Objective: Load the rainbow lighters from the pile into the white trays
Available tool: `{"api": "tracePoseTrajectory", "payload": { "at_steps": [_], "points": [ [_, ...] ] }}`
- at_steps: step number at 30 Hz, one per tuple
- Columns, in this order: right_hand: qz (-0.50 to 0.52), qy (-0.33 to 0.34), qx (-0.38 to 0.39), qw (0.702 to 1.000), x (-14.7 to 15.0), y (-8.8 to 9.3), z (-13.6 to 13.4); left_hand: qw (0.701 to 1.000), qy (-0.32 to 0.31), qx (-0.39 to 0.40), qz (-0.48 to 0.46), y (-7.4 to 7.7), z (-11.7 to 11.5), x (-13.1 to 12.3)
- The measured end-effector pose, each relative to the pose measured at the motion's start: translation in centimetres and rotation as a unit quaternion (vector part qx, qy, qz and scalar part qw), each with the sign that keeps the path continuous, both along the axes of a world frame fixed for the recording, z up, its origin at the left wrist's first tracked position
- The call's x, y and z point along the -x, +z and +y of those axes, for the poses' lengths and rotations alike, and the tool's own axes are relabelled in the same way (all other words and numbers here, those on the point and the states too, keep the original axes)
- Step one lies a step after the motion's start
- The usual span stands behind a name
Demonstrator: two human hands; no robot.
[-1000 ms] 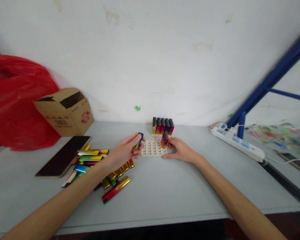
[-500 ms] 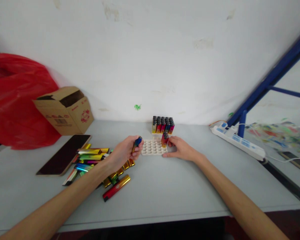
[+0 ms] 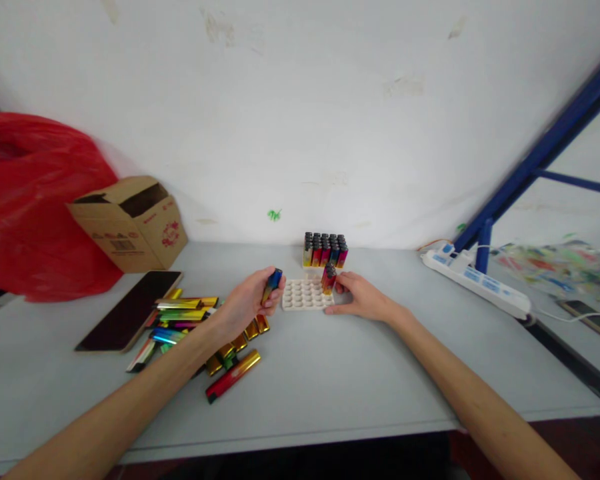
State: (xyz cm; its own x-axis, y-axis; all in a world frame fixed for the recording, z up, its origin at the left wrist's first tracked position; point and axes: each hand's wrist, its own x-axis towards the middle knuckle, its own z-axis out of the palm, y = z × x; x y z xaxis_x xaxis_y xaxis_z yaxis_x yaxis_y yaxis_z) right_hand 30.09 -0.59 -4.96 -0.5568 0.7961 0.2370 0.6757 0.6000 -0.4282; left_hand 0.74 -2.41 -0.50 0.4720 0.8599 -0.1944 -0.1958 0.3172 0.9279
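My left hand (image 3: pixel 253 299) holds a blue and gold lighter (image 3: pixel 272 287) with a dark top, just left of a white tray with round holes (image 3: pixel 303 295). My right hand (image 3: pixel 357 297) rests at the tray's right edge, thumb and fingers apart, with nothing seen between them. Its fingertips are beside a few red lighters (image 3: pixel 328 279) that stand upright at the tray's right side. Behind, a block of several upright lighters (image 3: pixel 326 251) with black tops stands near the wall. A loose pile of shiny lighters (image 3: pixel 185 313) lies on the left, partly behind my left forearm.
A dark flat phone-like slab (image 3: pixel 130 310) lies left of the pile. Farther left are an open cardboard box (image 3: pixel 135 227) and a red plastic bag (image 3: pixel 40 207). At right, a white power strip (image 3: pixel 477 283) lies near a blue metal frame (image 3: pixel 540 150). A red-gold lighter (image 3: pixel 233 376) lies in front.
My left hand has shifted very slightly left, and the lighter in it has tilted a little and shows more of its side. My right hand has hardly moved.
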Motion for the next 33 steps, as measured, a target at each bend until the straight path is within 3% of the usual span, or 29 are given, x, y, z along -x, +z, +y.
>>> {"api": "tracePoseTrajectory", "payload": {
  "at_steps": [12, 18, 20, 24, 28, 33],
  "points": [
    [0.0, 0.001, 0.001, 1.0, 0.2, 0.2, -0.1, 0.999, 0.014, -0.031, 0.012, -0.1, 0.2, 0.0],
    [0.011, -0.002, -0.003, 1.0, 0.3, 0.1, -0.2, 0.99, 0.007, -0.126, 0.058, -0.2, -0.1, -0.3],
    [0.01, -0.007, -0.009, 1.0, 0.4, -0.1, -0.2, 0.962, 0.015, -0.237, 0.134, 0.1, -0.2, -0.4],
    [-0.004, -0.022, -0.025, 0.999, 0.9, -0.3, -0.2, 0.843, 0.009, -0.468, 0.265, 1.1, -0.5, -0.9],
    [-0.015, -0.023, -0.033, 0.999, 0.9, -0.3, -0.2, 0.785, -0.029, -0.539, 0.302, 1.5, -0.2, -2.0],
    [-0.012, 0.002, -0.025, 1.0, 0.5, -0.2, -0.1, 0.758, -0.029, -0.579, 0.299, 0.4, 0.8, -3.7]
  ]
}}
